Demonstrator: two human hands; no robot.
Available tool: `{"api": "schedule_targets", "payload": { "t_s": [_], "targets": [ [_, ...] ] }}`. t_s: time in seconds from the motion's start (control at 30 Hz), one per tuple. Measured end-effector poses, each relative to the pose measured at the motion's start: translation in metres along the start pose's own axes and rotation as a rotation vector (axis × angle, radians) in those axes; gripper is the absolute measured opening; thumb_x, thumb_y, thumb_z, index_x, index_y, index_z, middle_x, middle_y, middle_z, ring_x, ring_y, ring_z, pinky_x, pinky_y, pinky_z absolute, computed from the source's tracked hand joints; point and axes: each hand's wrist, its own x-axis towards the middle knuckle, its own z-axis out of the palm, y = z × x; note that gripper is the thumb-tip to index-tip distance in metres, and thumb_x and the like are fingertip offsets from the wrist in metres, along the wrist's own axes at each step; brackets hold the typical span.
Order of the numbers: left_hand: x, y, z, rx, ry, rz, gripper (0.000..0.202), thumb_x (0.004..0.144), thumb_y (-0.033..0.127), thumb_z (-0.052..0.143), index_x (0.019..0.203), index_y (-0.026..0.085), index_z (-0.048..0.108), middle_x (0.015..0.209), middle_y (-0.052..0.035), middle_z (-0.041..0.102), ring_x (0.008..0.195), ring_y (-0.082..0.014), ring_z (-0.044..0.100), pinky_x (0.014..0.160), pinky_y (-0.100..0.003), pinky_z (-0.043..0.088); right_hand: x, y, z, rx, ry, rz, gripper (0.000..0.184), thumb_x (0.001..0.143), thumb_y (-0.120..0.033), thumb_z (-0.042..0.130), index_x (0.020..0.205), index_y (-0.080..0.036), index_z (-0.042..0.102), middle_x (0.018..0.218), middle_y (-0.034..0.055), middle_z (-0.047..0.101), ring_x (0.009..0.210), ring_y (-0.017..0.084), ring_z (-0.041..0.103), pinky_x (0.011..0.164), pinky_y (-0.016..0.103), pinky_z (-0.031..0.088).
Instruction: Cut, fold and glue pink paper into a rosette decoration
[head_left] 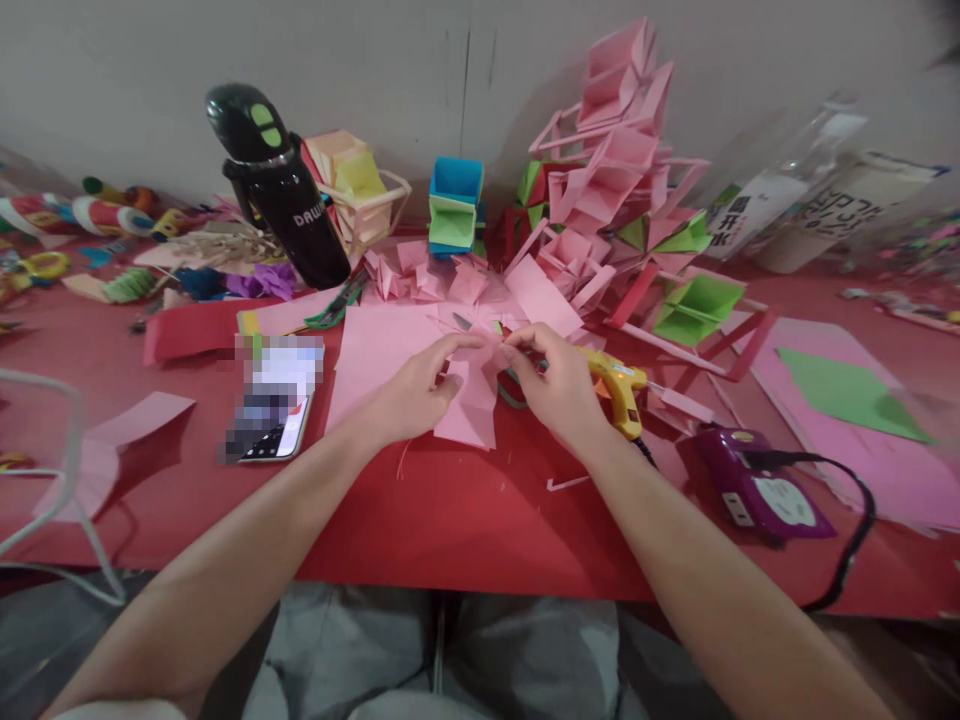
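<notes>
A folded piece of pink paper (471, 405) is between my two hands over the red table. My left hand (420, 392) is at its left side, the index finger along the upper edge and the thumb by the left edge. With fingertips pinched together, my right hand (559, 385) grips its upper right corner. Behind my fingers lies a pair of scissors (462, 321), mostly hidden, its blade tip pointing up left. Larger pink sheets (379, 345) lie flat beneath and left of my left hand.
A phone (279, 405) lies left of the sheets, a black bottle (281, 190) behind it. Right of my right hand are a yellow glue gun (619, 385) and a purple power adapter (757, 485) with a cable. Stacked pink paper boxes (611, 150) lean by the wall.
</notes>
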Motion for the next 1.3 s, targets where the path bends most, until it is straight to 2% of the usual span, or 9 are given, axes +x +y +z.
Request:
{"api": "schedule_targets", "payload": {
  "t_s": [0.23,0.33,0.47,0.57,0.67,0.73,0.9,1.1,1.3],
  "targets": [
    [0.0,-0.012,0.002,0.001,0.107,0.052,0.029,0.085,0.004,0.045,0.109,0.02,0.049,0.112,-0.0073,0.059,0.108,-0.0193,0.06,0.095,-0.038,0.048,-0.003,-0.007,0.003,0.155,-0.059,-0.015,0.024,0.089,-0.037,0.068,0.106,-0.022,0.061,0.102,0.0046,0.071,0.092,0.02,0.067,0.079,0.032,0.05],
    [-0.001,-0.013,0.006,-0.056,0.127,0.045,0.033,0.086,0.005,0.047,0.114,0.021,0.042,0.117,-0.0094,0.055,0.115,-0.0203,0.059,0.096,-0.038,0.049,-0.002,-0.014,0.002,0.082,-0.128,-0.032,0.02,0.088,-0.04,0.069,0.09,-0.02,0.066,0.086,0.0016,0.069,0.08,0.017,0.063,0.071,0.03,0.047],
    [0.001,-0.006,0.007,-0.166,0.14,-0.028,0.042,0.087,0.008,0.051,0.126,0.023,0.04,0.128,-0.011,0.054,0.123,-0.0216,0.057,0.094,-0.035,0.05,-0.002,-0.016,0.001,0.003,-0.131,-0.088,0.033,0.092,-0.037,0.064,0.065,-0.019,0.056,0.071,-0.0002,0.058,0.069,0.015,0.055,0.064,0.03,0.041],
    [0.004,0.0,0.004,-0.207,0.172,-0.13,0.037,0.086,0.013,0.06,0.122,0.019,0.053,0.125,-0.0109,0.06,0.112,-0.0219,0.063,0.089,-0.034,0.053,-0.002,-0.015,0.003,0.023,-0.058,-0.169,0.029,0.091,-0.033,0.065,0.067,-0.019,0.059,0.086,0.0029,0.064,0.084,0.017,0.061,0.077,0.032,0.047],
    [0.006,0.004,0.001,-0.298,0.135,-0.234,0.023,0.086,0.024,0.065,0.107,0.015,0.067,0.104,-0.0087,0.069,0.096,-0.0206,0.067,0.086,-0.035,0.053,-0.003,-0.014,0.005,0.012,-0.042,-0.24,0.022,0.093,-0.031,0.063,0.074,-0.02,0.065,0.093,0.005,0.066,0.095,0.02,0.064,0.086,0.036,0.049],
    [0.006,0.005,-0.001,-0.444,0.12,-0.304,0.027,0.083,0.028,0.069,0.107,0.015,0.07,0.094,-0.0067,0.07,0.089,-0.0192,0.067,0.083,-0.036,0.055,-0.003,-0.014,0.005,-0.013,-0.052,-0.275,0.02,0.094,-0.031,0.061,0.078,-0.021,0.069,0.096,0.0061,0.066,0.098,0.021,0.063,0.088,0.038,0.05],
    [0.005,0.008,-0.002,-0.741,0.139,-0.364,0.036,0.078,0.036,0.078,0.108,0.016,0.073,0.099,-0.0072,0.071,0.09,-0.0179,0.067,0.083,-0.034,0.057,-0.004,-0.015,0.004,-0.148,-0.022,-0.33,0.014,0.093,-0.03,0.063,0.091,-0.022,0.074,0.109,0.0086,0.064,0.107,0.024,0.059,0.095,0.043,0.047],
    [0.007,0.004,-0.001,-0.561,0.301,-0.276,0.038,0.076,0.047,0.079,0.097,0.015,0.076,0.094,-0.0075,0.074,0.085,-0.0179,0.068,0.078,-0.031,0.058,-0.007,-0.019,0.004,-0.211,-0.07,-0.318,0.02,0.091,-0.037,0.066,0.081,-0.021,0.07,0.126,0.0102,0.057,0.121,0.028,0.05,0.103,0.047,0.042],
    [0.006,0.01,0.002,-0.533,0.242,-0.26,0.042,0.074,0.046,0.081,0.102,0.015,0.076,0.1,-0.0093,0.076,0.088,-0.0201,0.07,0.079,-0.032,0.059,-0.009,-0.022,0.005,-0.142,-0.054,-0.264,0.018,0.088,-0.038,0.07,0.082,-0.021,0.067,0.111,0.0087,0.059,0.108,0.026,0.053,0.096,0.044,0.044]
  ]
}}
